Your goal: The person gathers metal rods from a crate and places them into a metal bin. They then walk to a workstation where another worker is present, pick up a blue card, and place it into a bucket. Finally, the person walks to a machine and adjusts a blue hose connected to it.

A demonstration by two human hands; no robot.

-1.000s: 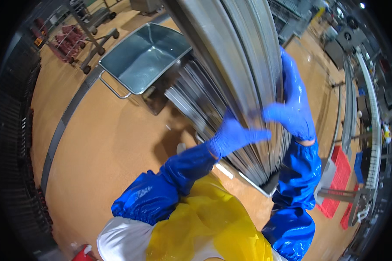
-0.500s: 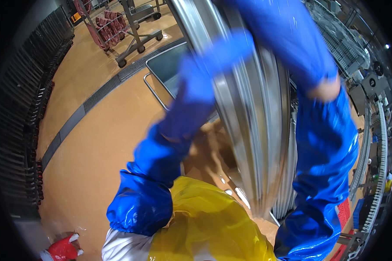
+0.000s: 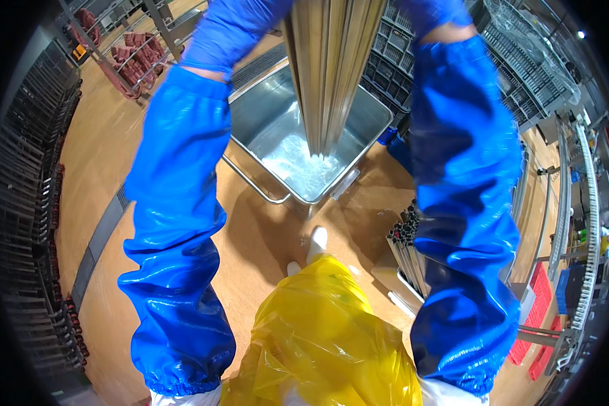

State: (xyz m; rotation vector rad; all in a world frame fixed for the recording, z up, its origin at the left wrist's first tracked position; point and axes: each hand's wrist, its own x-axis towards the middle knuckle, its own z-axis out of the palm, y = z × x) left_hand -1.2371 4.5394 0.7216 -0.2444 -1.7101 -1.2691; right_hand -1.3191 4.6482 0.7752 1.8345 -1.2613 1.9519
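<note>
A bundle of long steel bars (image 3: 328,57) stands nearly upright, its lower ends down inside a square steel tub (image 3: 257,132) with a tube handle. My left hand (image 3: 233,30), in a blue glove, is at the top edge beside the bars; my right hand (image 3: 433,15) is opposite on their other side. The fingers of both are mostly cut off by the frame. At lower right, behind my sleeve, more bars (image 3: 402,254) sit in a low holder.
A wheeled rack of red meat (image 3: 139,57) is upper left. Stacked crates (image 3: 389,57) are behind the tub. A rail conveyor (image 3: 582,223) and red crates (image 3: 531,311) line the right. Dark racks (image 3: 30,203) run along the left. A floor drain (image 3: 98,250) crosses left.
The bar bundle has swung from slanting across my front to upright over the tub, its lower ends now inside. My hands and arms have risen to the top edge and spread apart.
</note>
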